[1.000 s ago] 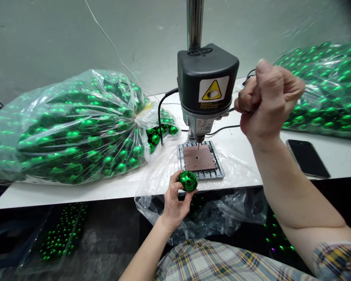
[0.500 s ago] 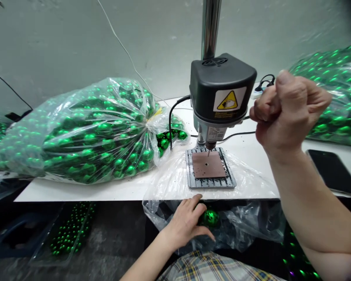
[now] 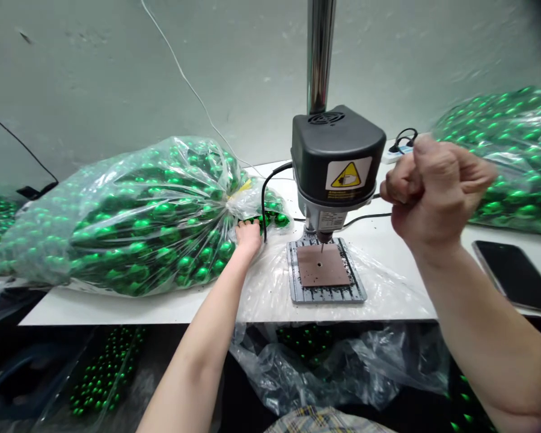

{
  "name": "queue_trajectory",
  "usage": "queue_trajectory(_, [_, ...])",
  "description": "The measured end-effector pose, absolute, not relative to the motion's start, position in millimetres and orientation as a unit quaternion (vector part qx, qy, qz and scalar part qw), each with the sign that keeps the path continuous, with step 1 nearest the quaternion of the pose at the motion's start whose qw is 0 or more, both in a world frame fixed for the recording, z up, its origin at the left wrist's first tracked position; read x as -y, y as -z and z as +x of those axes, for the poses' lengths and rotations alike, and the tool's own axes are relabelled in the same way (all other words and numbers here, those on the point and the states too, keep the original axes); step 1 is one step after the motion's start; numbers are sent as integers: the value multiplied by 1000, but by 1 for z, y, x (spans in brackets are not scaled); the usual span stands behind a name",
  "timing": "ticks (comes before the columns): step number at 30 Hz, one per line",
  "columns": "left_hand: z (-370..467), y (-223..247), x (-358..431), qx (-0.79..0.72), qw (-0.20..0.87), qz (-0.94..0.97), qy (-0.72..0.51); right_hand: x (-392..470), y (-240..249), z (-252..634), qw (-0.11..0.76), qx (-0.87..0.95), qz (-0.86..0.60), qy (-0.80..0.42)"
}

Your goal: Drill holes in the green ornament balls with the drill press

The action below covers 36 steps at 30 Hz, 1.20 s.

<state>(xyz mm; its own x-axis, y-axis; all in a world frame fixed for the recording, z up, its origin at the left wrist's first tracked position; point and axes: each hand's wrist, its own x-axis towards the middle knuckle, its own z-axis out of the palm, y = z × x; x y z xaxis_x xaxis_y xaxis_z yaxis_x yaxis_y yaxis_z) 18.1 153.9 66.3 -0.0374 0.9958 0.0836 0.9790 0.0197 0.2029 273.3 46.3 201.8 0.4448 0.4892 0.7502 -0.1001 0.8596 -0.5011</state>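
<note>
Head view: our left hand [image 3: 249, 236], half-curled, hold hidden, could snag the cable [image 3: 263, 201] if pulled sideways from the bag [image 3: 135, 234]; our right hand [image 3: 437, 192] clenches the lever [image 3: 377, 196].

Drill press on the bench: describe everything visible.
The drill press stands upright on the white table: black vented housing with a yellow warning label, grey lower body, shiny metal column, black cable. Its thin bit points down over a brown plate with one hole, lying on the slotted, debris-strewn base. The right hand is closed on the side lever.
</note>
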Motion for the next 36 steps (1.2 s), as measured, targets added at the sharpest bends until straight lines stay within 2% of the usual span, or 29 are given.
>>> queue_trajectory(3, [11,-70,-149,-711,49,690,-123,-45,-201,275,821,502,-199,-184])
queue_trajectory(5, [3,-76,-133,-693,103,672,-240,-45,-199,275,822,503,-194,-185])
queue_trajectory(8, [-3,-86,-95,-588,333,542,-499,-47,-197,276,823,504,-186,-184])
queue_trajectory(9, [-2,-89,-81,-538,428,478,-546,-48,-197,276,824,503,-185,-183])
queue_trajectory(11, [6,-92,-55,-453,590,355,-566,-50,-196,276,829,501,-179,-176])
queue_trajectory(14, [28,-88,-30,-399,707,225,-539,-53,-195,277,833,501,-169,-162])
queue_trajectory(24, [69,-66,-28,-367,762,135,-517,-51,-194,280,809,521,-217,-166])
queue_trajectory(29, [68,-63,-21,-358,735,254,-517,-54,-192,281,798,533,-239,-146])
queue_trajectory(36, [64,-58,-15,-390,701,354,-482,-58,-191,281,818,521,-177,-168])
